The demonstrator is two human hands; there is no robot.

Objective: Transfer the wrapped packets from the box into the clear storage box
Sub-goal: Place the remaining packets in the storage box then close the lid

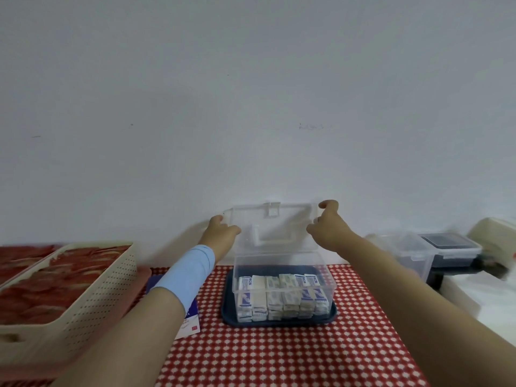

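Both hands are up on the raised lid [275, 227] of the clear storage box [282, 286], just right of frame centre. Left hand [222, 233] curls its fingers around the lid's left edge, thumb toward the front, and right hand [325, 229] pinches the lid's upper right corner between thumb and fingers. Neither hand carries a packet. A pale blue band [190, 272] wraps the left wrist.

Lid stands upright against the wall, white handle facing us. Inside the box, wrapped packets [282, 296] in white and blue stand packed in tidy rows, filling it almost side to side (looks nearly full from here). Box sits on a dark blue tray [279, 321], on the red-and-white checked cloth [279, 356].

At lower left of the frame a cream perforated basket [83, 297] rests, and beside it, partly under the left forearm, lies a blue-and-white card or carton [190, 322]; whether that is the source box, I cannot tell. At right, blurred, sits another lidded container [446, 255].

My read: the transfer looks essentially done, and closing the lid seems to be what is left.
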